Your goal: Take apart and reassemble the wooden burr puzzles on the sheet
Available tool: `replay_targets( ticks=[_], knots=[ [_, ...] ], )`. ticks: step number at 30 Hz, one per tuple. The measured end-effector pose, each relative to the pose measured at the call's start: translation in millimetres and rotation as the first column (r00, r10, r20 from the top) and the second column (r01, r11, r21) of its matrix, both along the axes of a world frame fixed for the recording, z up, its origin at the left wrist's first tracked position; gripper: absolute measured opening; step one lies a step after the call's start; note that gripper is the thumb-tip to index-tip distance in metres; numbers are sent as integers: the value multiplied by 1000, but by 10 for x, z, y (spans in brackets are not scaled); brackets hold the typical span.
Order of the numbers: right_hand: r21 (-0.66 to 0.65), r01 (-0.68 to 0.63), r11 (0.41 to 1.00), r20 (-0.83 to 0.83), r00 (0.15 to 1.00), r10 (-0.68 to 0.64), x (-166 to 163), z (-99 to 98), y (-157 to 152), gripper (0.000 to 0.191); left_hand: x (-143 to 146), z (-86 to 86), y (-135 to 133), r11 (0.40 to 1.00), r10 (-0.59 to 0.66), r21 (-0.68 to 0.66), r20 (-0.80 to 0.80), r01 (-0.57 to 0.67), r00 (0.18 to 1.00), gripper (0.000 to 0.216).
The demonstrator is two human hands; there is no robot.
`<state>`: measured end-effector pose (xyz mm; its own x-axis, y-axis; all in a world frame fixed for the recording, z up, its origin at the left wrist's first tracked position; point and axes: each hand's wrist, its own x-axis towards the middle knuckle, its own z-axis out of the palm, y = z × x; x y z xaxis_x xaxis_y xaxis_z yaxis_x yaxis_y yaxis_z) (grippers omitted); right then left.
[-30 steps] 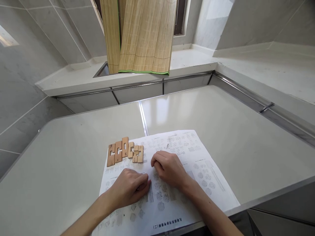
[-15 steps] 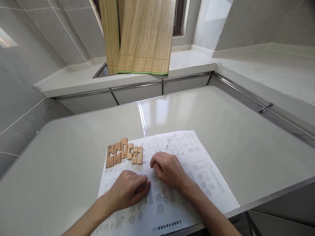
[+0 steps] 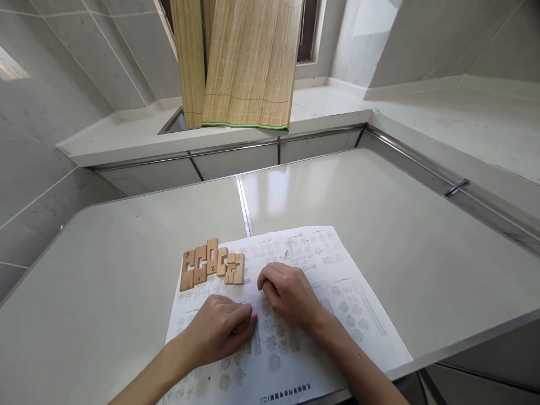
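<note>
A printed sheet of diagrams (image 3: 307,371) lies on the table under both hands. My left hand (image 3: 221,329) rests on it with fingers curled in, thumb near the index finger, and nothing showing in the grip. To its right, my right hand (image 3: 289,289) also lies on the paper, fingers folded under and no object visible. Several notched wooden puzzle pieces stand in a row at the sheet's upper left, beyond my left hand and touching neither hand. Among them are a piece with a slot (image 3: 212,257) and a smaller, lighter piece (image 3: 238,269). Some carry handwritten marks.
The pale table (image 3: 379,225) has a metal seam strip (image 3: 244,205) running across it. Behind it are a white ledge (image 3: 329,104) and a hanging bamboo blind (image 3: 251,67) with a green edge. Grey tiled walls (image 3: 34,129) rise on the left.
The view has shifted very slightly. Both hands and the wooden pieces keep their places on the sheet.
</note>
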<state>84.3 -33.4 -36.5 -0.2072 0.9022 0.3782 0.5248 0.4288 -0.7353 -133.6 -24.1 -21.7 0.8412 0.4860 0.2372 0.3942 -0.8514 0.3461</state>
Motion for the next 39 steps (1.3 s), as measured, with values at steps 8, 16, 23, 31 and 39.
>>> replay_targets(
  ticks=[8,16,23,31,39],
  knots=[
    [-17,13,1000,-27,1000,-14,4,-5,6,26,13,20,5,1000,-1,1,-7,1,1000,33],
    [-25,17,1000,-6,1000,-17,8,-12,4,26,1,31,-8,1000,0,-7,-15,0,1000,33],
    [-34,16,999,-54,998,-17,4,-5,-1,26,-5,62,0,999,-18,-42,-20,17,1000,33],
    [-49,13,999,-57,998,-16,11,-1,-6,27,-138,146,169,986,90,113,249,-122,964,43],
    [-41,15,999,-40,999,-17,8,-13,-7,28,-322,292,457,769,598,7,344,-639,724,39]
  ],
)
